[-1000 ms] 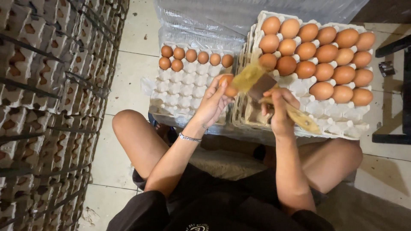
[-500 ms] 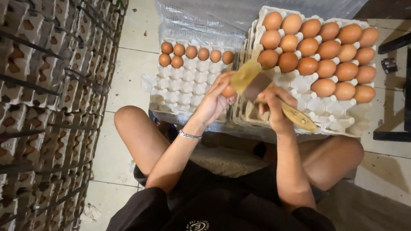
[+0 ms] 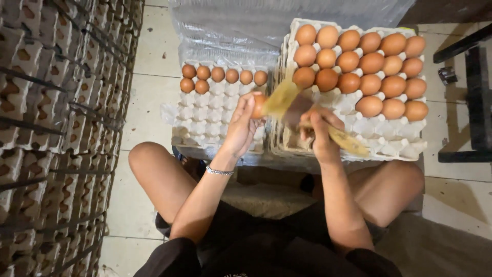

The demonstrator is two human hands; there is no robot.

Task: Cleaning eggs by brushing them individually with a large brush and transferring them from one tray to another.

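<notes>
My left hand (image 3: 241, 125) holds a brown egg (image 3: 259, 104) over the white egg tray (image 3: 205, 115) on the left. That tray carries a short row of brown eggs along its far edge. My right hand (image 3: 316, 134) grips a yellow-handled brush (image 3: 307, 115); its blurred head lies against the held egg. To the right sits a stack of trays (image 3: 382, 146) with several rows of brown eggs (image 3: 369, 59) on top and empty cups nearest me.
Tall stacks of grey cardboard egg trays (image 3: 56, 128) fill the left side. Clear plastic wrap (image 3: 246, 28) lies behind the trays. A dark bench or frame (image 3: 474, 97) stands at the right. My bare knees flank the trays on the tiled floor.
Both hands have stayed together over the gap between the trays; the brush shifted slightly against the egg. The view has tilted a little.
</notes>
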